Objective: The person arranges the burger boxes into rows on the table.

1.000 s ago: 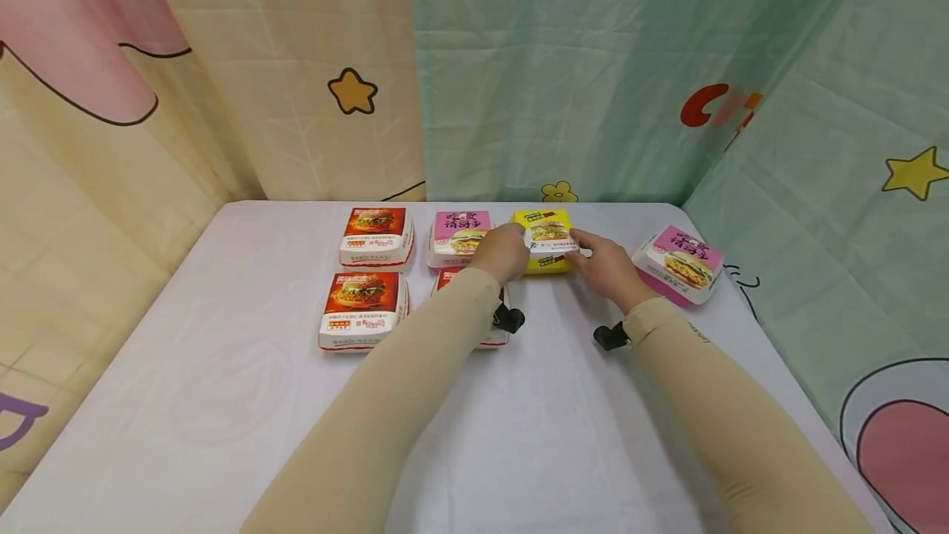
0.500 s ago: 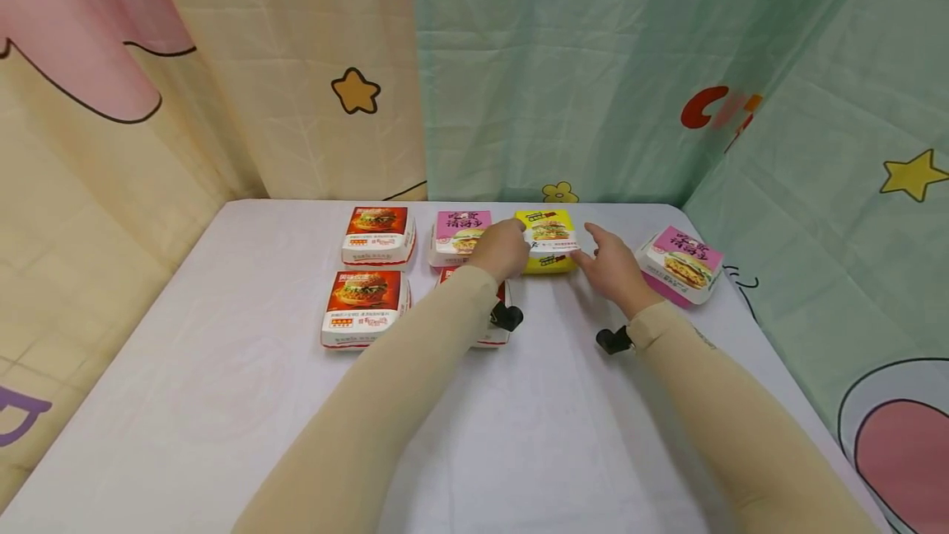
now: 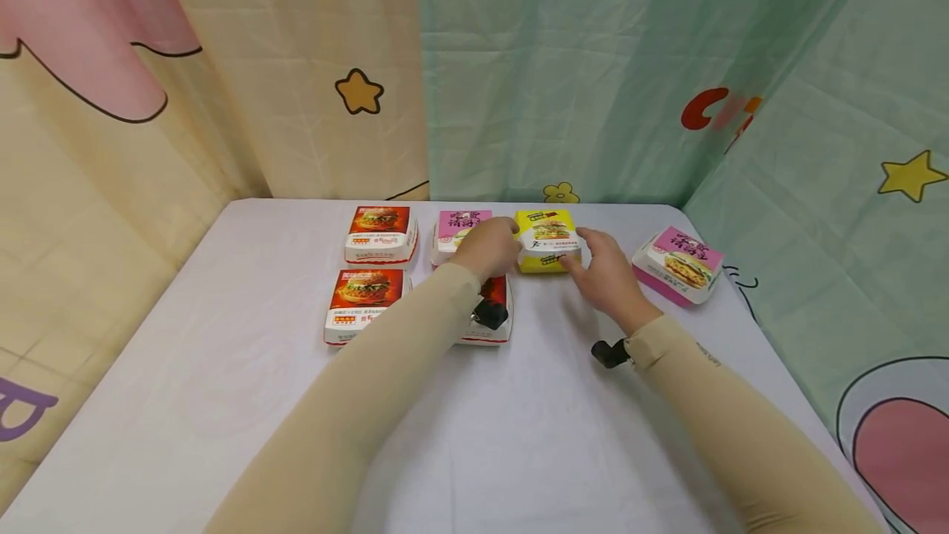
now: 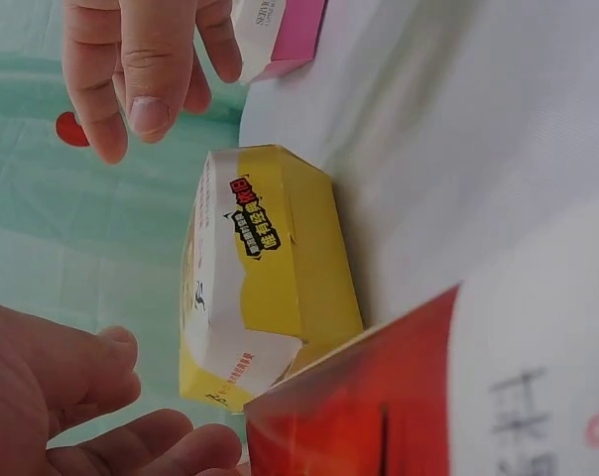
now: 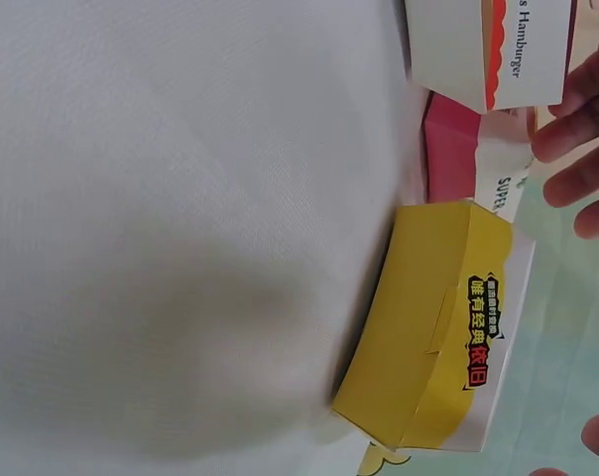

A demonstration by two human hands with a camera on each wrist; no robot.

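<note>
A yellow and white hamburger box [image 3: 549,241] stands at the back of the table between my two hands. My left hand [image 3: 485,250] is at its left, over the front of a pink hamburger box [image 3: 463,221], with fingers loosely bent and nothing in them. At the yellow box's right, my right hand [image 3: 608,274] holds thumb and forefinger spread. In the left wrist view a gap shows between the right hand [image 4: 146,69] and the yellow box [image 4: 270,258]. A red hamburger box [image 3: 498,311] is partly hidden beneath my left forearm.
Two more red hamburger boxes, one at the back [image 3: 381,233] and one nearer [image 3: 366,303], stand at the left. Another pink box [image 3: 678,266] sits turned at an angle near the table's right edge. Patterned curtains [image 3: 563,64] hang behind the white table [image 3: 519,435].
Both hands were at the yellow box's sides. The right hand has come away from it, and the left has drawn off to the left. The yellow box stays in about the same place.
</note>
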